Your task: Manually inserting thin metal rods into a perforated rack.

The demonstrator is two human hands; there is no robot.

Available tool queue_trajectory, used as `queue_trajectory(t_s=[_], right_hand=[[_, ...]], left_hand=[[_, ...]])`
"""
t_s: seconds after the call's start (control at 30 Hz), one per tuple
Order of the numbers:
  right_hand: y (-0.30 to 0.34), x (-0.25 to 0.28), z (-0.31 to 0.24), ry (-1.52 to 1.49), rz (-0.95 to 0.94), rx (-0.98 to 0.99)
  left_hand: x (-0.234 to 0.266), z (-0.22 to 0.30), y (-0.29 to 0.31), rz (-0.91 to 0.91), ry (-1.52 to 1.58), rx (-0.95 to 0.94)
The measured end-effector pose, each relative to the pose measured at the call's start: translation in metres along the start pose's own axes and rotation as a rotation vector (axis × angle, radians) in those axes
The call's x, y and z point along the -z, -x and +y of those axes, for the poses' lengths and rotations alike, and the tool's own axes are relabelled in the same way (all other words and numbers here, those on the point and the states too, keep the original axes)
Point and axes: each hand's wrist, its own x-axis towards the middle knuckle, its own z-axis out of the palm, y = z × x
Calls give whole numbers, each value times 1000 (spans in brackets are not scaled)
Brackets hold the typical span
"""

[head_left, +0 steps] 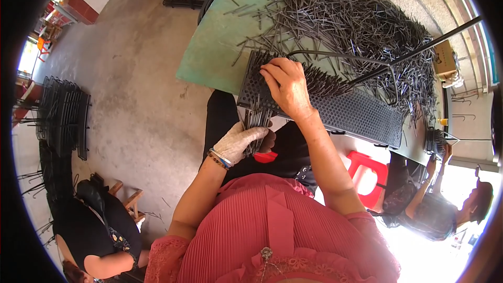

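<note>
My left hand (238, 142), in a white glove, grips a bundle of thin dark metal pins (257, 120) just below the table edge. My right hand (285, 85) is bare and rests on a black perforated plate (346, 111), its fingers pinching a pin at the plate's left part. Rows of pins stand upright in the plate beside that hand. A large heap of loose dark pins (346, 18) covers the green table (209, 47) beyond the plate.
A long black rod (419, 50) lies across the heap. Stacks of black racks (60, 115) stand on the concrete floor at left. Another person (440, 209) works at right near a red stool (369, 173); a third person (99, 236) sits lower left.
</note>
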Motion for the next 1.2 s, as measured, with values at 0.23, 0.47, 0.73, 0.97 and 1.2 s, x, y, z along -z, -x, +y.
queue_trajectory(t_s=[0.23, 0.47, 0.73, 0.97, 1.2], right_hand=[[-1, 4, -4, 51, -158, 38], [6, 29, -20, -396, -311, -391], [28, 45, -21, -839, -405, -875], [16, 43, -10, -588, 96, -749], [12, 23, -7, -299, 170, -644]], left_hand=[[4, -1, -2, -18, -37, -25], [0, 7, 5, -87, -141, -138], [-10, 12, 2, -190, -310, -86], [-4, 4, -10, -168, -211, -57], [-3, -4, -11, -59, -43, -47]])
